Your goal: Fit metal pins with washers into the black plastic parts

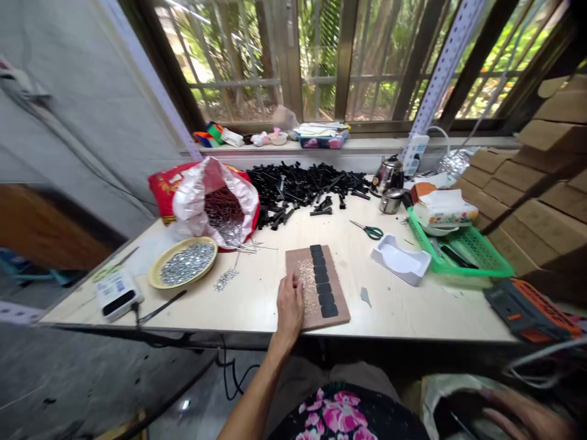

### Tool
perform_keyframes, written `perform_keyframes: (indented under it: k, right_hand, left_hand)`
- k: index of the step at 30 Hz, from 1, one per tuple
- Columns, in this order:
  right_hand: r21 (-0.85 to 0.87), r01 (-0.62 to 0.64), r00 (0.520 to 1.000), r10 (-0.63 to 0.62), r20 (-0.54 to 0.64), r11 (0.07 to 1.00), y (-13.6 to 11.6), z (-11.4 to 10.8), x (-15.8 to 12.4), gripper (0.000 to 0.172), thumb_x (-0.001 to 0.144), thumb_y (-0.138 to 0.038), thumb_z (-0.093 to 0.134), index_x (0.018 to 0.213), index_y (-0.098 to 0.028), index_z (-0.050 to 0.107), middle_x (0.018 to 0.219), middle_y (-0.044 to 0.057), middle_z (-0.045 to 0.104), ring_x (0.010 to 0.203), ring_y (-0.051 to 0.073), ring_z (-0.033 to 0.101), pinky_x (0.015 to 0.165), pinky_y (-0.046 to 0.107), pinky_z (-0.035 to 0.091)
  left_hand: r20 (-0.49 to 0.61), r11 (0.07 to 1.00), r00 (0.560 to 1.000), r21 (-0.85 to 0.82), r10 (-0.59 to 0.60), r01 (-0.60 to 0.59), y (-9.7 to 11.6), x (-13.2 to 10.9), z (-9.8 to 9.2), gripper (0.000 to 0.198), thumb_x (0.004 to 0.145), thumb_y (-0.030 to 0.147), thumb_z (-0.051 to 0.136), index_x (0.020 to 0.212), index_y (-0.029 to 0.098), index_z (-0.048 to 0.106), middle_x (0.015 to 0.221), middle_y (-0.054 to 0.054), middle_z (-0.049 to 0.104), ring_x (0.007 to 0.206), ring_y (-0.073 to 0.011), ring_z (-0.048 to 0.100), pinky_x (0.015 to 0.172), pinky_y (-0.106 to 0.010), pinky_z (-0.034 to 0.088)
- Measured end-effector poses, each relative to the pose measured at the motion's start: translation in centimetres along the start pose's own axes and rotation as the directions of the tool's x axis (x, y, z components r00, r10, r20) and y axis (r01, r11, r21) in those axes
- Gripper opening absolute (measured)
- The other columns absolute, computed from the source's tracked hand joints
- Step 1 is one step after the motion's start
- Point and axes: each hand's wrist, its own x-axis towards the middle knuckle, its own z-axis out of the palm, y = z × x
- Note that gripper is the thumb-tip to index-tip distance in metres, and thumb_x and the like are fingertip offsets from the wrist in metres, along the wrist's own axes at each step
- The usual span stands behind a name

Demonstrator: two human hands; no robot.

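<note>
My left hand (290,304) rests on the left edge of a brown board (338,286), its fingers stretched forward and slightly bent, gripping nothing visible. Down the board runs a column of black, rounded flat pieces (324,282). Left of that column the surface is speckled with many pale marks or bits (308,286), too small to make out. My right hand (523,408) is low at the right, blurred, over an open pale bag or bin (444,388) below the table edge. Its fingers are smeared, so whether it holds anything does not show.
Scissors (372,231), a white tray (401,260) and a green basket (495,264) lie to the right. A yellow dish (208,269) of small metal parts stands left, near a red bag (172,189) of thin rods. Black clips (312,183) are heaped behind.
</note>
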Motion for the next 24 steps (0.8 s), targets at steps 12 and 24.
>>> perform_keyframes:
  k: [12,24]
  right_hand:
    - [0.019,0.507,0.832,-0.495,0.248,0.862,-24.0,5.5,26.8,0.034,0.098,-0.034,0.031,0.097,-0.021,0.063,0.092,0.005,0.065,0.080,0.016,0.062,0.068,0.024,0.044]
    - [-0.305,0.246,0.932,-0.138,0.336,0.920,-22.4,14.1,49.0,0.050,0.089,-0.022,0.046,0.138,-0.027,0.037,0.125,0.011,0.050,0.106,0.023,0.054,0.081,0.029,0.040]
  left_hand:
    - [-0.036,0.995,0.998,-0.091,-0.042,0.039,0.3,-0.6,-0.8,0.032,0.089,0.022,0.041,0.118,0.016,0.054,0.109,-0.013,0.062,0.098,-0.0213,0.060,0.087,-0.041,0.050]
    - [-0.026,0.971,0.985,-0.173,-0.170,0.163,-3.1,-1.0,1.1,0.035,0.088,0.034,0.046,0.118,0.021,0.060,0.116,-0.013,0.061,0.098,-0.0235,0.062,0.085,-0.038,0.052]
